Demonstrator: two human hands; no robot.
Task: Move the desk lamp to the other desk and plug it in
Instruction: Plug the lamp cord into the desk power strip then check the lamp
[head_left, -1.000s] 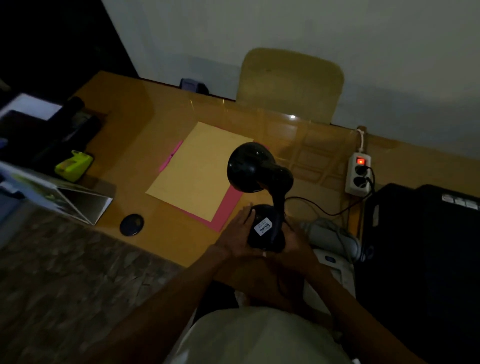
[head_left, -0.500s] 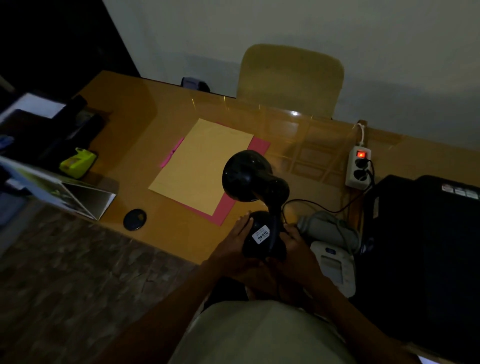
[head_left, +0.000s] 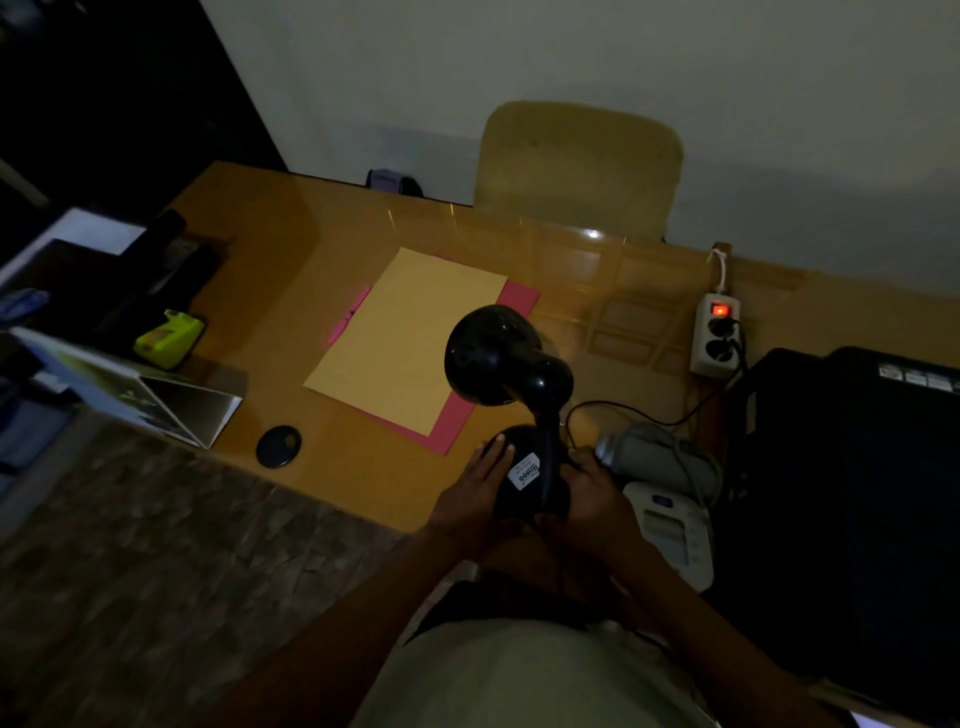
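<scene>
A black desk lamp (head_left: 506, 358) with a round shade and a round base bearing a white sticker is at the near edge of the wooden desk (head_left: 291, 270). My left hand (head_left: 475, 491) grips the base's left side and my right hand (head_left: 589, 496) grips its right side. The lamp is unlit. A thin black cord (head_left: 634, 413) runs from the lamp toward a white power strip (head_left: 719, 335) with a glowing red switch at the desk's right. Which plug in the strip belongs to the lamp I cannot tell.
A yellow sheet on a pink folder (head_left: 410, 338) lies mid-desk, a dark round disc (head_left: 278, 447) near the front edge. A grey cuff and white monitor (head_left: 670, 514) sit right of the lamp, beside a black printer (head_left: 852, 467). A chair (head_left: 576, 171) stands behind the desk.
The lamp and both hands have shifted slightly toward me along the desk's near edge, and the shade now covers more of the pink folder's corner. The grip is unchanged.
</scene>
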